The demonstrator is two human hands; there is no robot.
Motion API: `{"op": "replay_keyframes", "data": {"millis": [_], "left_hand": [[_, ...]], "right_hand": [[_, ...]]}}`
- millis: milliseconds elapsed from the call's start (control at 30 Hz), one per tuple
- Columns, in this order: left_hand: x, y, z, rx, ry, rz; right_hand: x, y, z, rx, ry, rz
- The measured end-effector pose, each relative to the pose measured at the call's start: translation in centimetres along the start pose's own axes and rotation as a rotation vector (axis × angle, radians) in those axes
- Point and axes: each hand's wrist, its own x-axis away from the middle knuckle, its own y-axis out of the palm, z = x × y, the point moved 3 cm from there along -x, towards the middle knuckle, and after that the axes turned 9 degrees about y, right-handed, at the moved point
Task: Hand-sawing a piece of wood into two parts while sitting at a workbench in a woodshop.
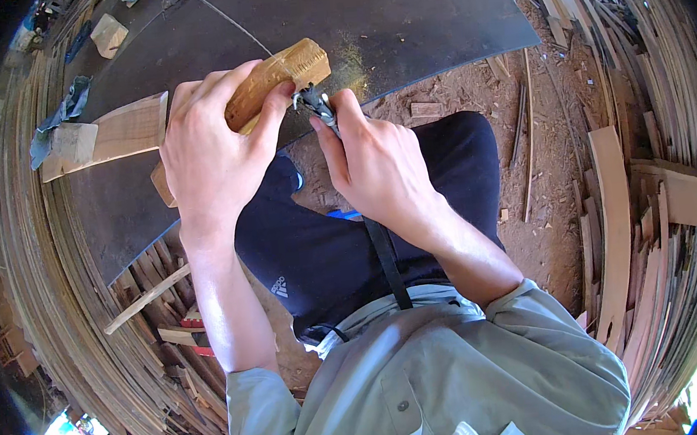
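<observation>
My left hand (218, 146) is wrapped round a yellow-brown wooden block (263, 88), its thumb pressed along the side facing me. The block slants up to the right, and notches run along its far end. In my right hand (376, 153) is a small silver and dark metal hand tool (318, 104), gripped between thumb and fingers. Its head is at the underside of the block's right end, close to my left thumb. Whether it touches the wood I cannot tell. My right fingers hide most of its handle.
A dark tabletop (397, 14) lies beyond my hands, with sawdust (349, 64) on it. At the left are a pale board (129, 130), a blue-grey cloth (62, 114) and a wood chunk (109, 35). Stacked wooden strips (54, 268) and planks (612, 227) flank me.
</observation>
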Motion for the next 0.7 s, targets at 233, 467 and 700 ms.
{"op": "replay_keyframes", "data": {"millis": [233,467,700], "left_hand": [[0.02,0.02,-0.13,-0.021,0.051,-0.005],[-0.09,0.03,-0.04,-0.009,0.063,-0.029],[0.05,0.07,0.03,-0.007,0.069,0.015]], "right_hand": [[0.11,0.14,-0.21,0.023,0.008,-0.004],[0.14,0.24,0.43,-0.002,-0.005,0.006],[0.11,0.37,0.54,-0.043,-0.038,0.0]]}}
